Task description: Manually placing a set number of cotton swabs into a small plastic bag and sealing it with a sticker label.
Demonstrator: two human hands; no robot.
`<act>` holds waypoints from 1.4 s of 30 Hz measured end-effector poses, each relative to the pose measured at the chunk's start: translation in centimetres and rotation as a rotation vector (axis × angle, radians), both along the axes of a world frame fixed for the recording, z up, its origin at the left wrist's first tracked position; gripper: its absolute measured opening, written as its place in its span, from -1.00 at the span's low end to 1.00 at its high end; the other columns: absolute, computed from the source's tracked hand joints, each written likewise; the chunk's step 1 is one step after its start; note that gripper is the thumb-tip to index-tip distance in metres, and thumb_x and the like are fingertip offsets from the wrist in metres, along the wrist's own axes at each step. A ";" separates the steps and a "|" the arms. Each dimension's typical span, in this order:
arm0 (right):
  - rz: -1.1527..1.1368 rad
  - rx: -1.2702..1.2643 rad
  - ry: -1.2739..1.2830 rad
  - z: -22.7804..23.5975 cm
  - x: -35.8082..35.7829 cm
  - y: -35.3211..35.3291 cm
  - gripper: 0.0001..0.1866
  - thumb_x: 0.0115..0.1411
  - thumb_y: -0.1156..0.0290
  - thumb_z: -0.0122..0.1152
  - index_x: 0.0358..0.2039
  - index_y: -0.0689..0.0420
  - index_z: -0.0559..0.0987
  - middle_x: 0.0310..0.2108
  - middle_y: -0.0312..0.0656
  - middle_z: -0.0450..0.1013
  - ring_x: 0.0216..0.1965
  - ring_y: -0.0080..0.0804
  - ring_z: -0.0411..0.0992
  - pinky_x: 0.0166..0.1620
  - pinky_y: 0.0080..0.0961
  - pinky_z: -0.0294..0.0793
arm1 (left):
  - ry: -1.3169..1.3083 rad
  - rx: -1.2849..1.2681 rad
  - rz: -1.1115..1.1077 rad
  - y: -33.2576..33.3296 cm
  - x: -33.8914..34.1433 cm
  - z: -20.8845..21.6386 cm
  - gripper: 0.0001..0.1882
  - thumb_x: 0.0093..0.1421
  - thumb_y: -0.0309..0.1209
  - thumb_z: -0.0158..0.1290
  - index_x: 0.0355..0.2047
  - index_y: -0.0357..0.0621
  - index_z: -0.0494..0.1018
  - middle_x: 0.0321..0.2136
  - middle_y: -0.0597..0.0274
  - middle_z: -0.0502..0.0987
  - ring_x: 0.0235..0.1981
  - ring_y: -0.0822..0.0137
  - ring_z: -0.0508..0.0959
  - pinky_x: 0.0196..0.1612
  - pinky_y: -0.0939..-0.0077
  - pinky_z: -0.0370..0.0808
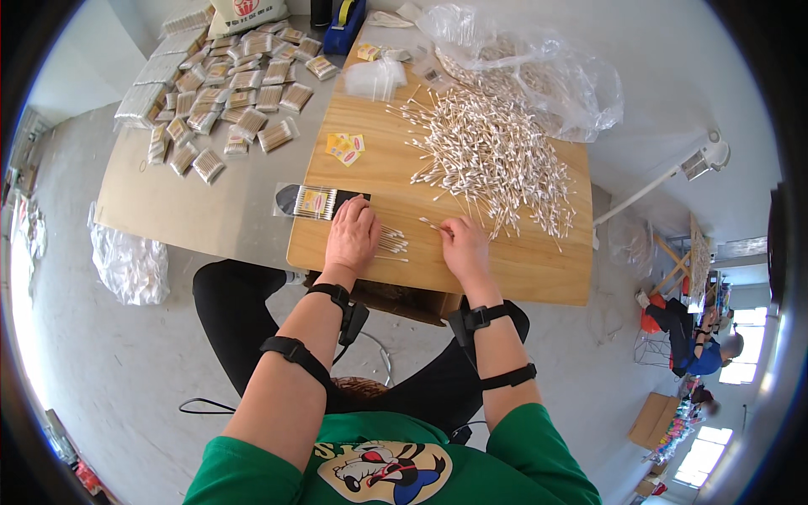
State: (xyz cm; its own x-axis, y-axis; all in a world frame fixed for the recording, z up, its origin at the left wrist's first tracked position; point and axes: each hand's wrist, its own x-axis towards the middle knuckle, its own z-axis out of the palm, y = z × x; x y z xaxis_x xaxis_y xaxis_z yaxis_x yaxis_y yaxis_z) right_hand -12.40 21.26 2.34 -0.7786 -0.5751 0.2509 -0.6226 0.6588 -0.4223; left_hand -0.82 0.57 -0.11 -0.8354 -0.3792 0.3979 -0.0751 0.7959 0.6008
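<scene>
My left hand (353, 235) is palm down at the table's near edge, its fingers bent and close together over several cotton swabs (393, 241). The swabs' white tips fan out on its right side; what lies under the palm is hidden. Beside that hand, a clear packet of cotton swabs with a yellow-and-red label (316, 202) lies on a dark flat holder (288, 199). My right hand (465, 248) is pinched, and a cotton swab (428, 223) sticks out leftward from its fingertips. Beyond it spreads a large heap of loose cotton swabs (497, 156).
Many filled swab packets (244, 93) cover the metal table (202, 210) at left. On the wooden board (379, 139) lie yellow label cards (345, 147) and clear bags (374, 80). A plastic sack (572, 76), a blue tape dispenser (345, 25) and a lamp (703, 160) stand around; another person (707, 353) sits far right.
</scene>
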 end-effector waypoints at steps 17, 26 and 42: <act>-0.032 -0.277 -0.265 -0.3 1.4 -6.5 -0.93 0.13 0.50 0.25 -0.34 0.12 0.59 -0.34 -0.13 0.50 -0.26 -0.11 0.48 -0.24 -0.28 0.48 | -0.003 -0.074 0.039 0.1 0.0 0.0 -0.77 0.23 -0.41 0.04 -0.11 -0.15 0.47 0.04 0.08 0.45 0.12 0.03 0.41 0.23 0.16 0.32; 0.080 -0.179 0.036 -1.0 5.9 -2.4 -0.51 0.09 0.44 0.30 0.06 0.21 0.44 0.03 0.06 0.42 0.10 0.08 0.35 0.17 -0.13 0.34 | 0.008 0.009 0.020 -0.1 0.1 0.3 -0.84 0.24 -0.38 0.02 -0.26 -0.20 0.49 -0.05 0.07 0.49 0.13 0.07 0.42 0.27 0.16 0.28; 0.153 0.110 0.035 -1.2 5.7 -4.5 -0.14 0.19 0.06 0.22 0.30 0.38 0.15 0.31 0.18 0.17 0.37 0.03 0.09 0.39 0.04 -0.03 | 0.165 0.475 0.000 -1.1 1.4 -0.2 -0.69 0.37 -0.36 -0.08 0.05 -0.20 0.44 0.19 -0.08 0.37 0.17 -0.05 0.41 0.20 0.26 0.37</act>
State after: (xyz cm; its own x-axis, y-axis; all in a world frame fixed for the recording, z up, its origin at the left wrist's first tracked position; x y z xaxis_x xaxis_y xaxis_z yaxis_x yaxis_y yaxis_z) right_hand -6.71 16.73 1.14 -0.6721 -0.7115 0.2050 -0.7319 0.5965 -0.3295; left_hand 0.58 -0.51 -0.26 -0.7759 -0.5505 0.3079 0.0515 0.4312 0.9008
